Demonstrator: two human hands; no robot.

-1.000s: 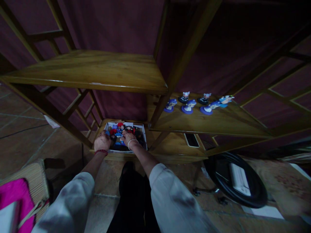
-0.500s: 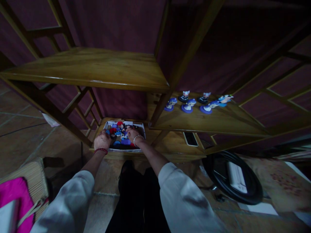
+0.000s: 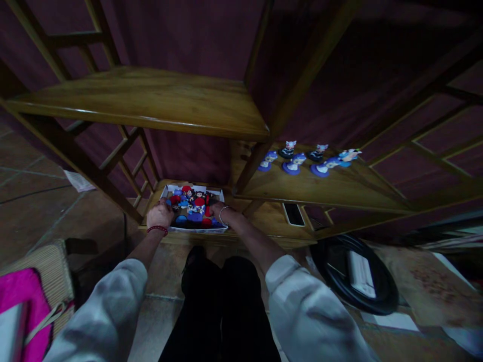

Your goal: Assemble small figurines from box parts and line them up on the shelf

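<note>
A shallow white box filled with small figurines in red, blue and purple sits on the low wooden shelf. My left hand, with a red bead bracelet at its wrist, is closed over the box's left edge, close to a small blue piece. Inside the right end of the box is my right hand, wearing a pale bangle. Its fingers are bent together beside a red figurine; what lies between the fingertips is hidden.
Several figurines on round bases, such as a purple one, stand on the shelf at right. A phone lies on the lower board. The upper shelf overhangs the box. A black round stool and a woven seat flank me.
My right hand has moved right, from the middle of the box to its right end, uncovering red figurines. My left hand stays at the left edge. The view has shifted slightly.
</note>
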